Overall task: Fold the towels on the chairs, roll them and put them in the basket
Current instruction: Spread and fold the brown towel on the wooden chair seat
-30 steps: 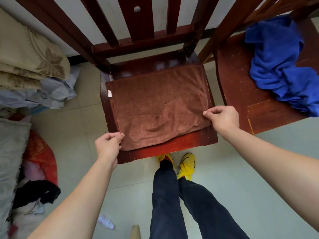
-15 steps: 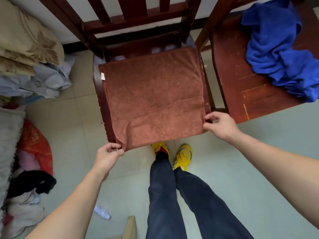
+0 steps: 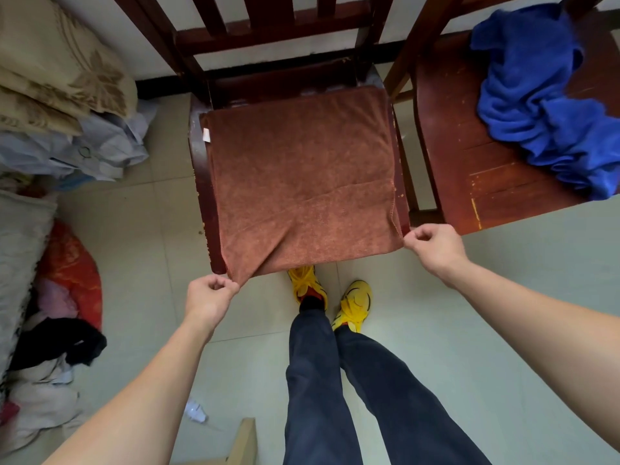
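- Pale, glossy tiled floor (image 3: 436, 330); two dark red wooden chairs stand side by side beyond the fingers, slatted backs toward a white wall.
- The brown towel (image 3: 302, 182) — soft, short-napped, nearly square, with no clear long axis — lies flat on the seat of the chair (image 3: 199, 182), its edges square with the seat.
- Its near hem droops past the seat's front edge.
- The left hand (image 3: 208, 297) pinches the near-left corner with clenched fingers (image 3: 218, 285); the right hand (image 3: 432, 246) pinches the near-right corner likewise.
- A faint crease crosses the towel side to side.
- A crumpled blue towel (image 3: 543, 102) lies on the second chair (image 3: 469, 182), beyond the right fingers.
- Heaped bedding (image 3: 50, 78) sits left of the left fingers.
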`<state>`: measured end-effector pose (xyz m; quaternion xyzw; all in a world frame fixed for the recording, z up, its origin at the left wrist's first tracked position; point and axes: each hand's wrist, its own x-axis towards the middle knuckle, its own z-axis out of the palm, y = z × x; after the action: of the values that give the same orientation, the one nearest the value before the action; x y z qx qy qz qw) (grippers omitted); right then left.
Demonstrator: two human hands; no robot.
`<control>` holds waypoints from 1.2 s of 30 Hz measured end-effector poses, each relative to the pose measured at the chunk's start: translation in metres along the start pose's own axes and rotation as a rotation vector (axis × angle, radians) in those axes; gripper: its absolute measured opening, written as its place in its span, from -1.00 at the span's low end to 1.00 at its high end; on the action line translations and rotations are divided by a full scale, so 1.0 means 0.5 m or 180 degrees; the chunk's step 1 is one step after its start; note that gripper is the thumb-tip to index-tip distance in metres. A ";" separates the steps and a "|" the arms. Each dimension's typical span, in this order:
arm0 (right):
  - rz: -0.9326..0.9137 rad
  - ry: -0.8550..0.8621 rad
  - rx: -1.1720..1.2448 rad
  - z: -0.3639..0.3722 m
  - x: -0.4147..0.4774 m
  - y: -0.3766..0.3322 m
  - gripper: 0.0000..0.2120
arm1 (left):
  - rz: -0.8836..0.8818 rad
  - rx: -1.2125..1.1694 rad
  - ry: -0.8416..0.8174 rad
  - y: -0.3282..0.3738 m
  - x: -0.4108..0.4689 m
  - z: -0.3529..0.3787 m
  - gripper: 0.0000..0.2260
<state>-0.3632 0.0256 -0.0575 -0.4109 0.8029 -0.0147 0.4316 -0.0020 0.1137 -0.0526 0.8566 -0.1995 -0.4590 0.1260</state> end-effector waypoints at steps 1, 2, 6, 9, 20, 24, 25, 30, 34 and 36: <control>-0.0081 0.0109 0.0043 -0.001 0.002 0.000 -0.90 | 0.0054 -0.0030 -0.0001 0.004 0.001 0.004 -0.84; -0.0147 0.0186 0.0161 0.000 0.007 -0.011 -0.94 | 0.0106 -0.0093 -0.0005 0.010 0.002 0.008 -0.84; 0.0031 -0.0014 0.0766 0.024 0.054 -0.066 -0.70 | 0.0198 -0.0290 0.0001 0.035 0.010 0.035 -0.73; 0.0123 -0.0164 0.0704 0.037 0.064 -0.080 -0.80 | -0.0010 -0.0477 0.0024 0.041 0.012 0.046 -0.82; -0.0109 -0.0538 -0.0874 -0.013 -0.009 0.074 -0.85 | -0.0144 0.0312 -0.0039 -0.016 -0.016 0.013 -0.85; -0.0032 -0.0700 -0.0759 0.005 0.003 0.082 -0.85 | -0.0199 0.0568 -0.0084 -0.034 0.001 0.023 -0.74; 0.0014 -0.0763 -0.0617 0.013 0.008 0.083 -0.87 | -0.0189 0.0582 -0.0108 -0.037 0.006 0.029 -0.73; 0.0401 -0.1018 0.0218 0.053 0.033 0.092 -0.63 | -0.0163 0.0493 -0.0511 -0.049 0.031 0.056 -0.79; 0.0687 -0.0856 0.0814 0.078 0.056 0.101 -0.55 | -0.0306 0.0056 -0.0494 -0.051 0.060 0.081 -0.73; 0.0838 -0.0689 0.1085 0.089 0.068 0.102 -0.52 | -0.0483 -0.0440 -0.0338 -0.048 0.078 0.091 -0.72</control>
<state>-0.3748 0.0513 -0.1279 -0.2231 0.7845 -0.0495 0.5765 -0.0150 0.1156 -0.1158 0.8329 -0.1083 -0.5245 0.1390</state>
